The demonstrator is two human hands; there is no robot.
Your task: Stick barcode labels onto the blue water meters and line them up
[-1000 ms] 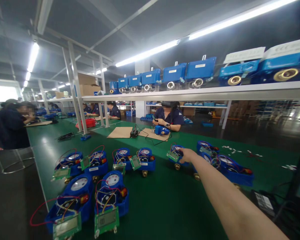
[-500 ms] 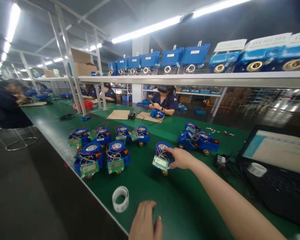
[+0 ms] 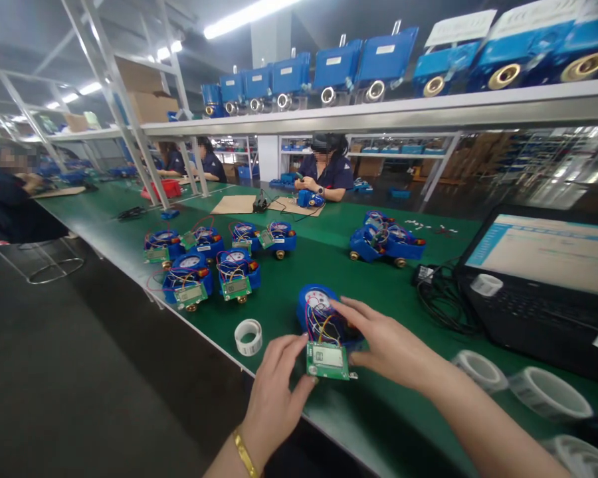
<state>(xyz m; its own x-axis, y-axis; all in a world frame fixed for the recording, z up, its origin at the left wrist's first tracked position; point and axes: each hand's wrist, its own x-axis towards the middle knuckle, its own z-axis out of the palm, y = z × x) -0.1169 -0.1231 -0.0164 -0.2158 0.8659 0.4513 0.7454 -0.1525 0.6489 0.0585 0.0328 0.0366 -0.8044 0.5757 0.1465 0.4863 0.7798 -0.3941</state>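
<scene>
From where I stand, the green table [image 3: 274, 285] carries everything, its broad surface supporting the open laptop [image 3: 543, 259], which seems angled so its screen can be read from here. Six wired blue meters [image 3: 236, 260] sit grouped towards the left, probably to keep the near edge free for handling. One more blue meter [image 3: 326, 320] rests by that edge, between the two hands. The right hand [image 3: 393, 345] is spread round its right side, perhaps to steady it, though I can't tell whether it grips. The left hand [image 3: 279, 385] has thumb and fingertips parted at the left edge of the green circuit board [image 3: 327, 360], likely to keep its display facing up; whether they clamp it, I can't tell. A white label roll [image 3: 252, 349] stands beside that hand, within easy reach. The round dial [image 3: 317, 299] faces up, so it stays readable.
</scene>
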